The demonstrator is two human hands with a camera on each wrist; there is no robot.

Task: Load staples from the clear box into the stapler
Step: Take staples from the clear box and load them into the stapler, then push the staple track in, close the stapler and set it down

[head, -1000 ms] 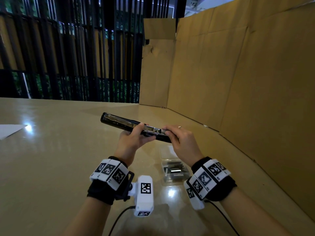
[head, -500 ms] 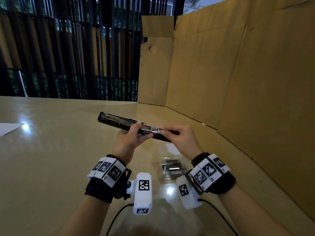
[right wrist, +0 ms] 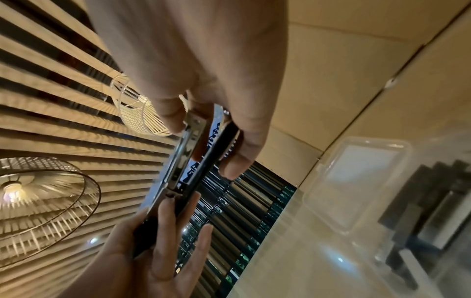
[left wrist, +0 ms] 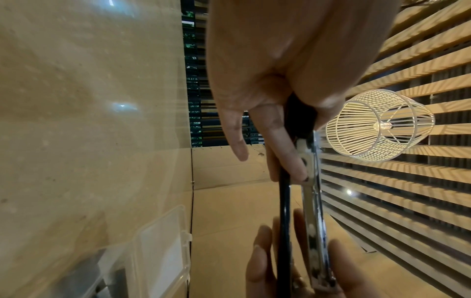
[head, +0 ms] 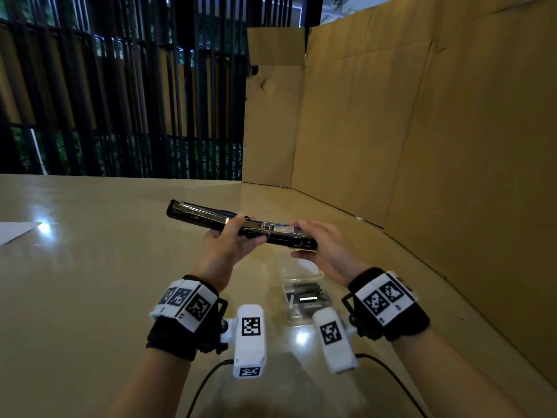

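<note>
A black stapler (head: 199,214) is held flat above the table, opened out, with its metal staple rail (head: 271,227) facing up. My left hand (head: 229,241) grips its middle from below, thumb on top. My right hand (head: 327,248) holds the right end, fingers laid over the rail and thumb underneath. In the left wrist view my fingers (left wrist: 285,161) curl round the black body (left wrist: 284,211) beside the rail (left wrist: 312,201). In the right wrist view the right hand (right wrist: 216,100) pinches rail and base (right wrist: 206,159). The clear box (head: 301,271) lies open below, with staple strips (head: 307,297) inside.
A cardboard wall (head: 452,146) runs along the right side and back corner of the tan table (head: 90,282). A white sheet (head: 15,230) lies at the far left edge. Dark vertical slats (head: 120,86) stand behind the table. Cables trail from my wrist cameras.
My right hand has moved from pinching the rail near the middle to holding the stapler's right end, fingers spread over the top. The left hand keeps its grip.
</note>
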